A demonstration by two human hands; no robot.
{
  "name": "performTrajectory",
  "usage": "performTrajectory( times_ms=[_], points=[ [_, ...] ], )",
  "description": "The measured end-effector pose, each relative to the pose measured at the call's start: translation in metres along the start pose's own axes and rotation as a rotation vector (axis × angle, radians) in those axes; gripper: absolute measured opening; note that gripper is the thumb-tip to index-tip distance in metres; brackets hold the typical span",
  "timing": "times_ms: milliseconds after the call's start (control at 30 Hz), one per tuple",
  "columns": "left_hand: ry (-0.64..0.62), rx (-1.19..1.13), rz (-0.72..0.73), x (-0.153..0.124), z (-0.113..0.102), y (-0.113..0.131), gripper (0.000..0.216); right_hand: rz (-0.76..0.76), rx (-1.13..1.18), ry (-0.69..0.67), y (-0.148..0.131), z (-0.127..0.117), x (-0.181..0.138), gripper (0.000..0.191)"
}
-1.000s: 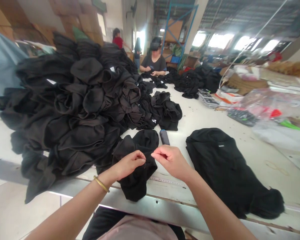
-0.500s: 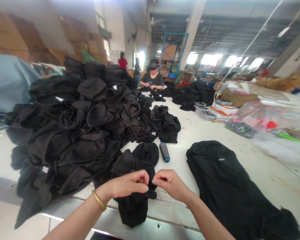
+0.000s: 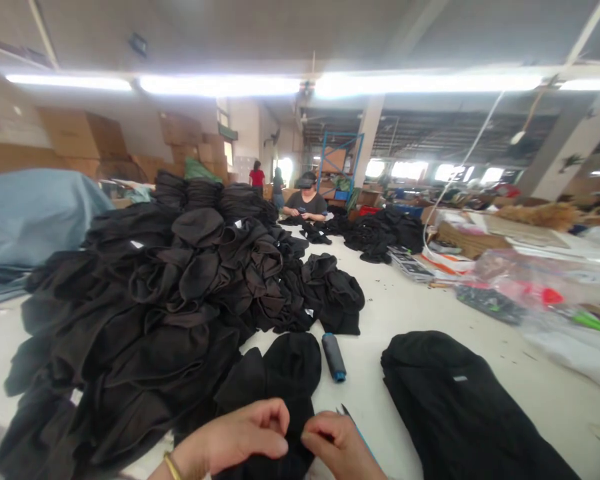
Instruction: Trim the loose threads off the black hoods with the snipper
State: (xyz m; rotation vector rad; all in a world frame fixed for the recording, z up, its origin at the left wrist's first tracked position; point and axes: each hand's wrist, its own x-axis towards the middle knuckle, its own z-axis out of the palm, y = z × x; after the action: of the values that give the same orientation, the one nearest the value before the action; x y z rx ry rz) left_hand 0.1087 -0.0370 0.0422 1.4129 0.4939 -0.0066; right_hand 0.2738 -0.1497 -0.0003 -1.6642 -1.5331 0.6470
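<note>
A black fabric garment (image 3: 293, 373) lies bunched on the white table (image 3: 410, 313) right in front of me. My left hand (image 3: 235, 437), with a gold bangle (image 3: 173, 467) on the wrist, pinches this garment's edge. My right hand (image 3: 337, 447) sits beside it, almost touching, and holds small metal-tipped snips (image 3: 344, 411) with a blue strip running down past the hand. A dark grey thread spool (image 3: 334, 357) lies on its side just beyond the hands. The fingertips are partly hidden by the lower frame edge.
A large heap of black garments (image 3: 145, 313) fills the table's left side, and a flat black garment (image 3: 460, 407) lies right. A co-worker (image 3: 307, 207) handles black fabric at the far end. Plastic bags (image 3: 535, 280) lie right; a blue-covered heap (image 3: 35, 220) stands left.
The view has tilted upward, so my hands sit lower in the picture. The metal snip tips now show above my right hand. The garment stays between my hands.
</note>
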Motion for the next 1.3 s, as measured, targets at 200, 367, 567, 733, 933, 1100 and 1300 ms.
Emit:
performTrajectory(
  times_ms=[200, 367, 567, 733, 933, 1100, 1300],
  points=[
    [0.330, 0.467, 0.073, 0.014, 0.005, -0.009, 0.006, -0.136, -0.144, 0.035, -0.019, -0.005, 0.005, 0.019],
    [0.490, -0.036, 0.275, 0.022, 0.010, 0.004, 0.019, -0.195, -0.105, 0.037, -0.024, 0.001, -0.001, 0.025],
    [-0.033, 0.134, 0.018, 0.005, 0.007, 0.007, 0.018, -0.043, -0.031, 0.101, -0.013, -0.010, 0.000, 0.020],
    [0.307, 0.470, 0.081, 0.019, 0.012, -0.005, 0.005, -0.148, -0.158, 0.094, -0.018, -0.005, 0.003, 0.018],
    [0.353, -0.275, 0.151, 0.020, 0.008, -0.005, 0.033, -0.154, -0.089, 0.093, -0.009, 0.002, 0.001, 0.024],
    [0.147, -0.218, 0.084, 0.006, 0.004, -0.012, 0.045, 0.011, 0.051, 0.174, -0.001, -0.007, 0.003, 0.024],
    [0.449, -0.461, 0.197, 0.015, 0.013, -0.007, 0.029, 0.118, 0.502, 0.134, 0.002, 0.000, 0.008, 0.021]
  ],
)
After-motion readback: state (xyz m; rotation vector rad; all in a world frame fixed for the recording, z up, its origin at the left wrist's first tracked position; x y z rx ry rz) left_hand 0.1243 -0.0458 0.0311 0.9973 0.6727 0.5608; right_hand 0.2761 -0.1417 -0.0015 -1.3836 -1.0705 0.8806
